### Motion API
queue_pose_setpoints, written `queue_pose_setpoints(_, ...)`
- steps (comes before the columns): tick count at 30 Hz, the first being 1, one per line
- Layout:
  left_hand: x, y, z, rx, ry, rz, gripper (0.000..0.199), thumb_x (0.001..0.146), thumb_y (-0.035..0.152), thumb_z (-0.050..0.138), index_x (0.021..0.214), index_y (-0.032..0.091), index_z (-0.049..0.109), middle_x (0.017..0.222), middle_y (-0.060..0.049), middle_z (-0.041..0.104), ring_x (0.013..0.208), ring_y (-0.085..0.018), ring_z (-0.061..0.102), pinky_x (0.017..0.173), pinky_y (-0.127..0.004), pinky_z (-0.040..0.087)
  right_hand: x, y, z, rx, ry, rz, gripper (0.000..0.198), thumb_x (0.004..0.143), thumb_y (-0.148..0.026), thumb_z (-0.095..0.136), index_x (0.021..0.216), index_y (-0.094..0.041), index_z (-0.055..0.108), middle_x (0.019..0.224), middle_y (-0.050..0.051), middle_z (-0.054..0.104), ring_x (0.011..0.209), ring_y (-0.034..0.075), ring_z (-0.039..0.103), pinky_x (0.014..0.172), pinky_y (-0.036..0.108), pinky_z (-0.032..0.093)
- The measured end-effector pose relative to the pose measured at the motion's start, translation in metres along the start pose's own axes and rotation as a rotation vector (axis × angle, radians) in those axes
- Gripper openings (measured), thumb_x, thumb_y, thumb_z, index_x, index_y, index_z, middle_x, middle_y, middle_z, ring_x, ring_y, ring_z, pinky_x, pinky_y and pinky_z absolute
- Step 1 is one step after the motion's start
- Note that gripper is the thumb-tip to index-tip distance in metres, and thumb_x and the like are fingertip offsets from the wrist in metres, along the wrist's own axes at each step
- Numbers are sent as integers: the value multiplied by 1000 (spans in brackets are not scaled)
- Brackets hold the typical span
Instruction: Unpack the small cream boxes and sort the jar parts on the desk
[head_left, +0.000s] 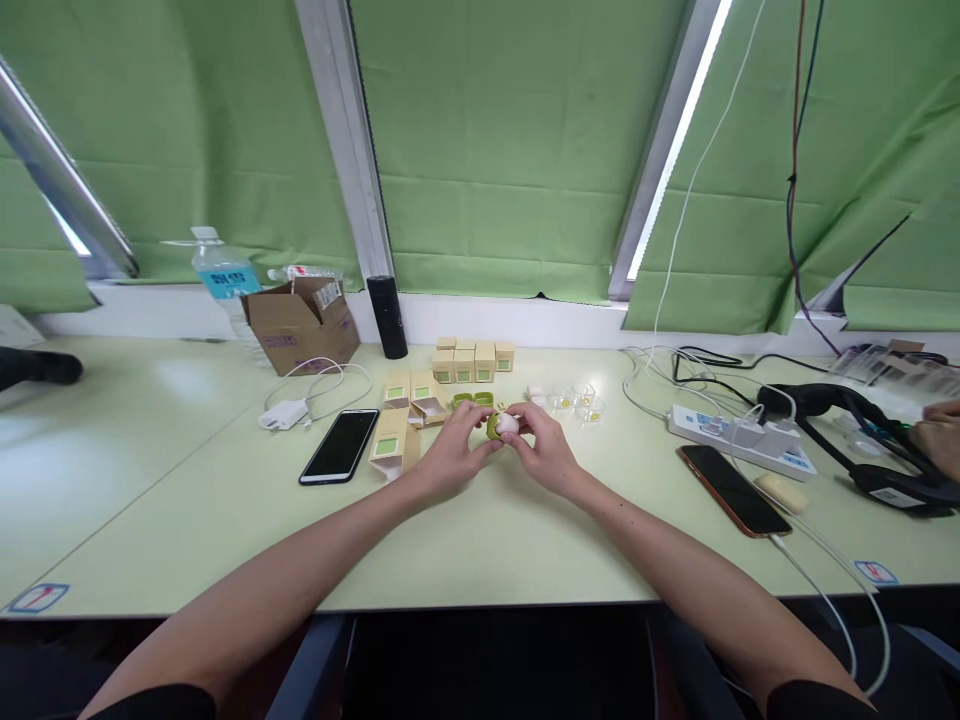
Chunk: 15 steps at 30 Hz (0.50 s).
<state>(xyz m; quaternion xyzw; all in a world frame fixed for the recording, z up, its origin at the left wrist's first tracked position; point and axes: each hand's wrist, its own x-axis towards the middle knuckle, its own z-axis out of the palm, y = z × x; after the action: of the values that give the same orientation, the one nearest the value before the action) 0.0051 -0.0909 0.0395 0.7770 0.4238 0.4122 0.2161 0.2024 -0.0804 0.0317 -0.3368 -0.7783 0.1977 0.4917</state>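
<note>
At the middle of the table my left hand (455, 450) is closed in a pinch on a small olive-green piece (493, 427). My right hand (545, 446) pinches a small white rounded piece (508, 425) touching it on the right. Whether the two pieces are joined I cannot tell. Just behind my left fingers lie green square-sectioned containers (474, 399). Opened cardboard boxes (395, 440) with green labels are left of my left hand. Several small clear cups (579, 400) with yellow spots stand behind my right hand.
Several closed small boxes (474, 361) stand farther back. Left are a black-screened phone (340, 446), white charger (285, 414), carton (301, 325), water bottle (225, 275) and black cylinder (387, 318). Right are a power strip (739, 441), charging phone (733, 490), black headset (885, 480) and another person's hand (939, 437).
</note>
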Motion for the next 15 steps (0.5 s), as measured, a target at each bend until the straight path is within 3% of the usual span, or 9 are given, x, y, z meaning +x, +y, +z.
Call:
queue_pose_setpoints(11, 1, 11, 2, -117, 5, -44, 32, 91, 35, 67, 119, 22, 60, 114, -8, 70, 106, -28, 65, 95, -42, 51, 0, 1, 1, 75, 23, 75, 21, 98, -38, 59, 113, -23, 56, 107, 8, 70, 90, 21, 72, 80, 38, 62)
queue_pose_setpoints(15, 0, 8, 1, -85, 12, -90, 34, 88, 30, 68, 121, 21, 62, 115, -9, 72, 108, -29, 67, 97, -45, 52, 5, 3, -7, 131, 101, 170, 27, 98, -40, 58, 117, -24, 48, 107, 7, 71, 86, 20, 73, 79, 38, 61)
